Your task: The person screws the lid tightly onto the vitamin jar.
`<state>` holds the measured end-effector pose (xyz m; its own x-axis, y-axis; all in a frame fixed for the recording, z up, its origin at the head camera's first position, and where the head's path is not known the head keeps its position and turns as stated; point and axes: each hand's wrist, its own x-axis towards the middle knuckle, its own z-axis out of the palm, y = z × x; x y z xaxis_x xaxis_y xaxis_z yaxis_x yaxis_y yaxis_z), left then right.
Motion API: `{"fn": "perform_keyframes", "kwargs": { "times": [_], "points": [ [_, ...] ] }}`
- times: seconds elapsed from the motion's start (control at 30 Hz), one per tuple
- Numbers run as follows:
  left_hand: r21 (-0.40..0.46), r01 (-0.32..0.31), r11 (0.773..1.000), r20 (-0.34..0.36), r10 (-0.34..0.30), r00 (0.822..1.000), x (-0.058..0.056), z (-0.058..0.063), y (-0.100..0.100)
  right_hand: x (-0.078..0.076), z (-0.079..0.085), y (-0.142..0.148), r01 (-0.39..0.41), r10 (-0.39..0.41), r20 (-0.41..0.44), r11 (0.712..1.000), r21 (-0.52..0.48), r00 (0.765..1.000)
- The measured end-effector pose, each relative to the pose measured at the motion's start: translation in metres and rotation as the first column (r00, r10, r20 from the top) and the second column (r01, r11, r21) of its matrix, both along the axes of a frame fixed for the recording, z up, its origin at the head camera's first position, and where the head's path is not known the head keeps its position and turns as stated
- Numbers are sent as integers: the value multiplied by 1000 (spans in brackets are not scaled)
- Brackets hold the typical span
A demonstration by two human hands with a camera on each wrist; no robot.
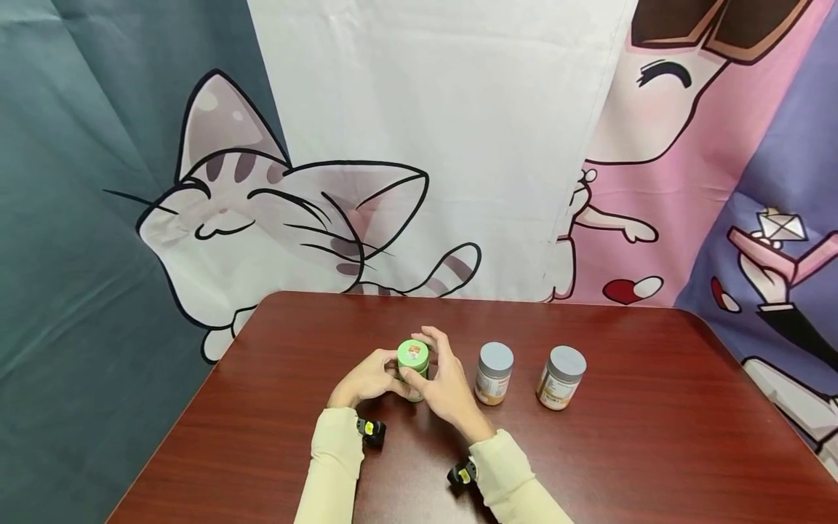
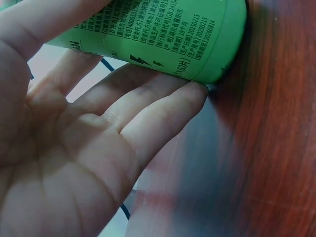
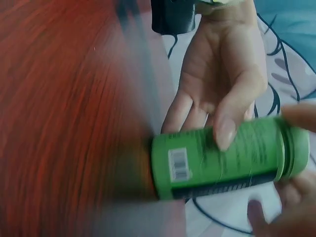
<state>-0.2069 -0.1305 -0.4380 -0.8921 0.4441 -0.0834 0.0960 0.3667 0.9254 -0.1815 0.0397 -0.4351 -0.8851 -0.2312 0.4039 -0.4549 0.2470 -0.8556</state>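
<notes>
Between both hands is a green plastic bottle (image 1: 419,375) with a light green lid (image 1: 413,354); its base is right at the tabletop in the wrist views. My left hand (image 1: 369,377) grips the body from the left, thumb on one side and fingers behind, as the left wrist view shows with dark printed text on the label. My right hand (image 1: 450,386) reaches round the lid end from the right. In the right wrist view its fingers (image 3: 301,116) are blurred at the lid, and the left thumb presses the side near a barcode (image 3: 178,164).
To the right on the reddish-brown table (image 1: 628,444) stand two jars with grey lids, a nearer jar (image 1: 492,386) and a farther jar (image 1: 556,391). Behind the table hangs a cloth backdrop (image 1: 445,87) with cartoon drawings. Both wrists wear small black cameras.
</notes>
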Motion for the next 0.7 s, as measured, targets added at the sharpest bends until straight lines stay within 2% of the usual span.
{"fn": "perform_keyframes", "kwargs": {
  "times": [0.13,0.3,0.43,0.5,0.67,0.7],
  "points": [
    [-23,-8,1000,-28,8,1000,-4,-9,-2,4,2,-7,115,-115,-10,993,27,993],
    [-18,-12,1000,-25,11,1000,-6,-10,-2,6,1,-12,176,-174,-47,984,41,984],
    [-24,-15,1000,-32,14,999,-5,-9,-4,5,1,-11,151,-149,-48,987,50,988],
    [-29,-11,1000,-34,10,999,-2,0,-3,4,2,-10,118,-116,-36,992,52,993],
    [-43,-19,999,-26,18,999,-3,-3,-3,5,8,-3,19,-19,22,1000,17,1000],
    [-43,-22,999,-27,21,999,-5,-6,-4,6,11,-1,1,-1,29,1000,6,1000]
  ]
}}
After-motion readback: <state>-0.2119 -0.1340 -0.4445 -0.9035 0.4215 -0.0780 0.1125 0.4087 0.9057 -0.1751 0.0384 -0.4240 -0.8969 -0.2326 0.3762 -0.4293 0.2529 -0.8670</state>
